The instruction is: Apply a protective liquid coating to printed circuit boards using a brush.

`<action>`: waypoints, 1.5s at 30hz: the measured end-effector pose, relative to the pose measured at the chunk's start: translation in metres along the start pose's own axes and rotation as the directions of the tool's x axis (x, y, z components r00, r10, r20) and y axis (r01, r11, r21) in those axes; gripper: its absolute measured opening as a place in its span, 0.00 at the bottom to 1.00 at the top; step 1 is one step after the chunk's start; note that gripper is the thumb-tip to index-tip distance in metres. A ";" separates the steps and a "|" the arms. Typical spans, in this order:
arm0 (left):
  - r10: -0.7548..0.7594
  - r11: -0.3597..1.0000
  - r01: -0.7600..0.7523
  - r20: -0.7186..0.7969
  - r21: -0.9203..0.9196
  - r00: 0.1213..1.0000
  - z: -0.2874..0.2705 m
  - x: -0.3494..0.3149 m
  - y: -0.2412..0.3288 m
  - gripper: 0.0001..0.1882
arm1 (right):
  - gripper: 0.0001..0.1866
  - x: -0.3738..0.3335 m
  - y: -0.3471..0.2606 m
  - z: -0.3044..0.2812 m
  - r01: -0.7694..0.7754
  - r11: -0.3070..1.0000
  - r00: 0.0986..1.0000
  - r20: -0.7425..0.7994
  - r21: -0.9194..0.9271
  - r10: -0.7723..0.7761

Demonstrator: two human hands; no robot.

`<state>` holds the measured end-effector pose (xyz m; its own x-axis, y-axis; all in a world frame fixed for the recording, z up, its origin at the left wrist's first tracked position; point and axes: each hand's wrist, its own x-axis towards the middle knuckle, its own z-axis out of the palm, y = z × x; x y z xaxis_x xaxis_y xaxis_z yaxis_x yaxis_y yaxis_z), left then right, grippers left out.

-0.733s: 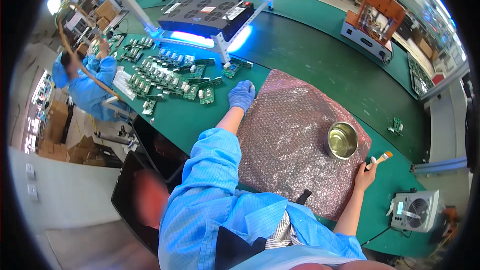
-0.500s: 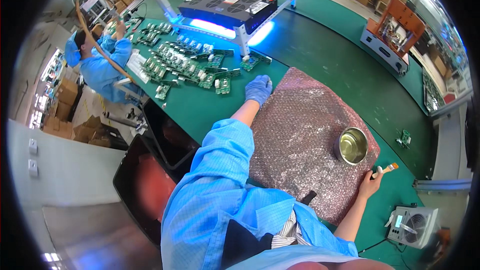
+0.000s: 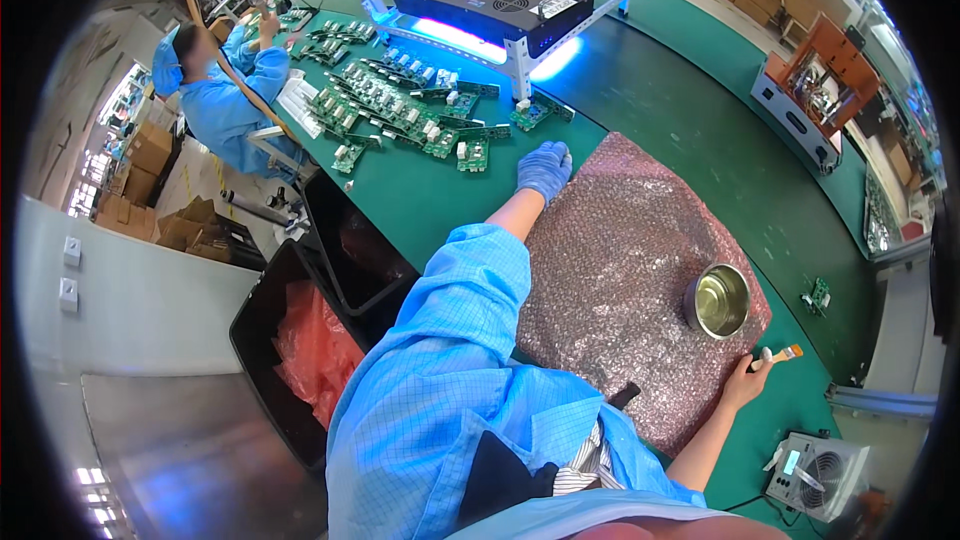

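Note:
My left hand [image 3: 545, 170], in a blue glove, rests on the bench by the upper left edge of a pinkish bubble-wrap sheet [image 3: 610, 280]. Its fingers are curled closed, and whatever they may hold is hidden. Bare and at the sheet's right edge, my right hand [image 3: 741, 386] is closed around the handle of a small flat brush [image 3: 790, 352] with orange bristles pointing right. A round metal tin [image 3: 718, 301] with pale yellowish liquid stands on the sheet, just above the right hand. Near the sheet's lower edge lies a short black strip [image 3: 624, 396].
Several green circuit boards [image 3: 390, 105] lie beyond my left hand. Behind them, a black fan unit [image 3: 490, 0] sits on a blue-lit frame. Black bins [image 3: 270, 380] stand left, one holding red plastic. A small fan device [image 3: 818, 475] is lower right. A co-worker [image 3: 225, 90] works far left.
The whole view has shifted, so the bench items appear further right and slightly lower. Both hands keep nearly the same places on the bench, and the brush stays in my right hand.

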<state>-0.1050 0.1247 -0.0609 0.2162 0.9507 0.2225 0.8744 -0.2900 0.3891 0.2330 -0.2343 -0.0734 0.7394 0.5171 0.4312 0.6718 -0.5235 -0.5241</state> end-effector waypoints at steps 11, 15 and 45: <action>-0.017 1.000 0.017 0.037 -0.005 0.999 -0.004 -0.001 0.003 0.11 | 0.18 0.000 0.000 -0.001 -0.018 1.000 1.000 0.014 0.017 0.018; -0.006 1.000 0.006 0.012 -0.005 1.000 0.000 -0.001 -0.002 0.11 | 0.18 -0.002 -0.001 0.001 -0.006 1.000 1.000 -0.006 0.031 0.006; 0.047 0.997 -0.049 -0.039 -0.063 0.998 0.008 0.000 -0.004 0.09 | 0.17 -0.002 0.002 -0.002 0.027 0.999 1.000 -0.001 0.040 -0.027</action>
<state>-0.1048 0.1266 -0.0693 0.2395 0.9310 0.2755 0.8335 -0.3426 0.4334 0.2329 -0.2376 -0.0736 0.7209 0.5307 0.4457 0.6893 -0.4819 -0.5410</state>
